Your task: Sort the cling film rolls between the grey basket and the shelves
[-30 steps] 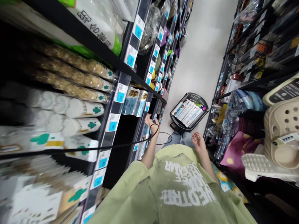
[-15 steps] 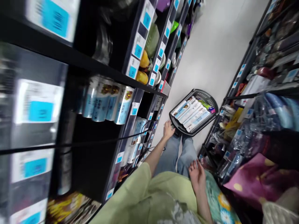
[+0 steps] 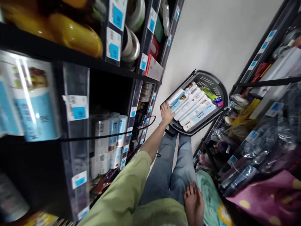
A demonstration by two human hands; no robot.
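Note:
A dark grey shopping basket (image 3: 224, 94) sits on the floor in front of my legs. Inside it lie several white and light-blue rolls in printed wrap (image 3: 194, 106), side by side, with a green and purple package (image 3: 213, 96) along their far right side. My left hand (image 3: 166, 113) is at the near left corner of the basket, its fingers curled over the rim close to the end of a roll. My right hand (image 3: 194, 201) rests by my right thigh, holding nothing, with its fingers apart.
Shelves with blue price tags (image 3: 114, 50) rise close on the left, holding similar wrapped rolls (image 3: 113, 138) and yellow containers (image 3: 75, 36). A black cable (image 3: 110, 135) crosses in front of them. The right shelving holds bagged goods and pink dotted fabric (image 3: 270, 201). Grey floor (image 3: 211, 37) runs between.
The view has moved forward along the aisle, so the left shelves and the basket appear nearer. My left hand has shifted onto the basket's corner near the rolls. My right hand stays by my thigh.

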